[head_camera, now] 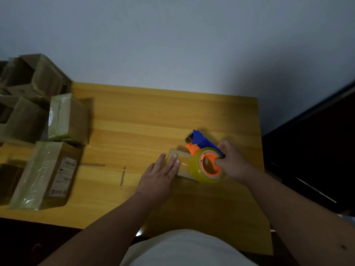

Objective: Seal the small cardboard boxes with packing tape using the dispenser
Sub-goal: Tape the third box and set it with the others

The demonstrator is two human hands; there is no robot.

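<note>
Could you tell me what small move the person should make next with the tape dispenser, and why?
Probably draw the tape dispenser rightward across the small box. The right hand grips the dispenser at the box's right side, and the left hand lies flat on the box top, steadying it, so the box looks ready for a strip.

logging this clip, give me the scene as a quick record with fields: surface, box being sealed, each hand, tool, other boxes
surface: wooden table
box being sealed: small cardboard box, flat on the table, partly covered by both hands
left hand: fingers straight, pressing on the box top
right hand: grips the tape dispenser at the box's right end
tape roll: yellowish, on an orange hub
other boxes: taped boxes piled at the table's left
</note>
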